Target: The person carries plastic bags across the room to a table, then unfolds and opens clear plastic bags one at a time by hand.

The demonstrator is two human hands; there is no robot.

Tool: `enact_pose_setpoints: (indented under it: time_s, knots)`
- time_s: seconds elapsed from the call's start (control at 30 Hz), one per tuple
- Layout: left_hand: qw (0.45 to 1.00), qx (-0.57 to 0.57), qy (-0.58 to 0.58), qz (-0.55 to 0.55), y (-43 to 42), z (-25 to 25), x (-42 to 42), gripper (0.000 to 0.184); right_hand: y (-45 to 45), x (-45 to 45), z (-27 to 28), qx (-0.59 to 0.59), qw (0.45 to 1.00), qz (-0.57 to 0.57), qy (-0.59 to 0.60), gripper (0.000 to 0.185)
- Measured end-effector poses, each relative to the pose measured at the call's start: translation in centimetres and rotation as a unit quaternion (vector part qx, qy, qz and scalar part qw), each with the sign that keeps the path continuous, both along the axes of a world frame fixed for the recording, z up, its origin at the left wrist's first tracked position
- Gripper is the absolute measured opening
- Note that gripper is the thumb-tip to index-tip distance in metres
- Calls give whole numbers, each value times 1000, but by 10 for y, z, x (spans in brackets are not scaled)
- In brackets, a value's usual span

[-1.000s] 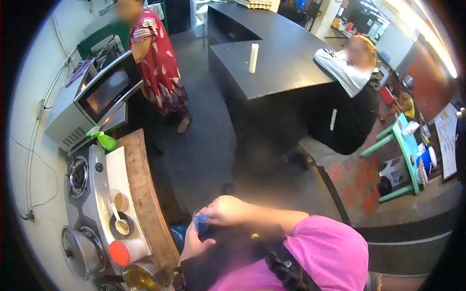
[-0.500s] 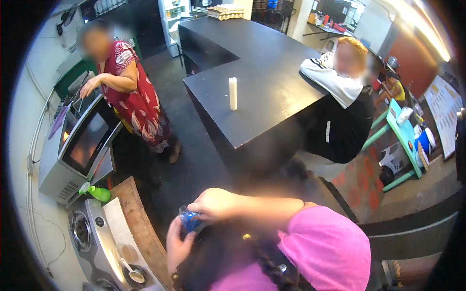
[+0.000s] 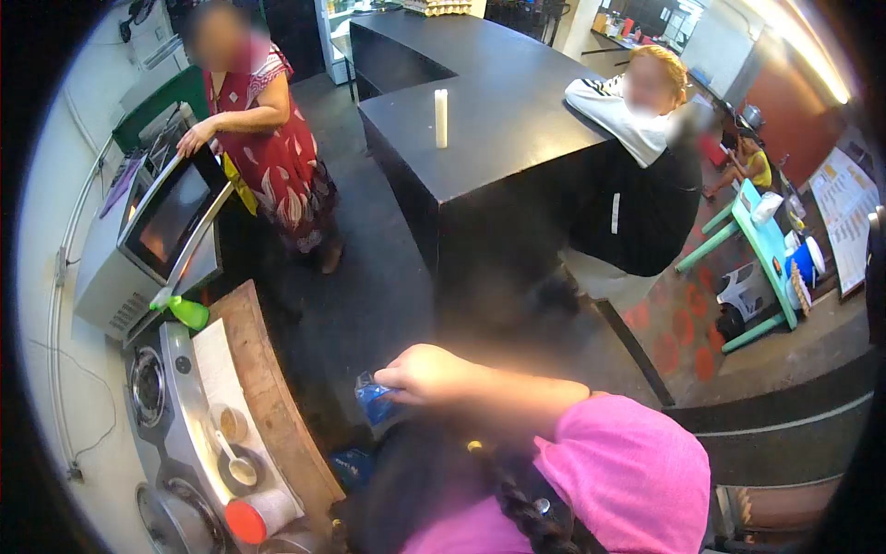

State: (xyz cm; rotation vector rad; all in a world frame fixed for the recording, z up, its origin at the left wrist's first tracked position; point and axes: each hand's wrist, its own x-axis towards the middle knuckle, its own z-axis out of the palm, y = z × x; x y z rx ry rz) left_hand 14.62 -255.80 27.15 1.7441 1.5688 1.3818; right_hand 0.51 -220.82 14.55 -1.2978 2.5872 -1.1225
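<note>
My right hand is closed in a pinch on the top of a small blue plastic packet, partly see-through. The packet hangs above the floor, beside the counter's wooden edge. My left hand is out of view. Lower down, by the wooden edge, a dark blue item is partly hidden by my head and hair; I cannot tell what it is. On the counter are a white ladle in a dark round dish, a small round container and a jar with a red lid.
A gas stove and a green spray bottle stand at left. Beyond is a microwave, with a person in a red dress touching its door. White candles stand on the black table; another person leans there.
My left hand has left the packet and gone out of view. My right hand keeps hold of it. The view has tilted down, showing the red-lidded jar. The person's hand has come onto the microwave door.
</note>
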Motion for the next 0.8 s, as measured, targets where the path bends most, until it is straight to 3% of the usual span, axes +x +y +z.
enact_pose_setpoints:
  time_s: [0.1, 0.2, 0.3, 0.47, 0.8]
  knots:
    - [998, 26, -31, 43, 4, -17, 46, 41, -12, 49, -5, -13, 1000, -2, -4, 21]
    - [992, 51, -112, -26, 6, -32, 83, 49, -17, 100, -17, -34, 999, 6, -11, 18]
    - [993, 58, -98, -8, 8, -34, 116, 50, -11, 145, -16, -31, 999, -8, -12, 22]
    - [981, 43, -160, -100, 31, -32, 155, 41, 1, 198, -20, -10, 999, -37, 3, 25]
    - [989, 34, -109, -96, 86, -8, 236, 40, 53, 288, 11, -40, 997, -46, 42, 24]
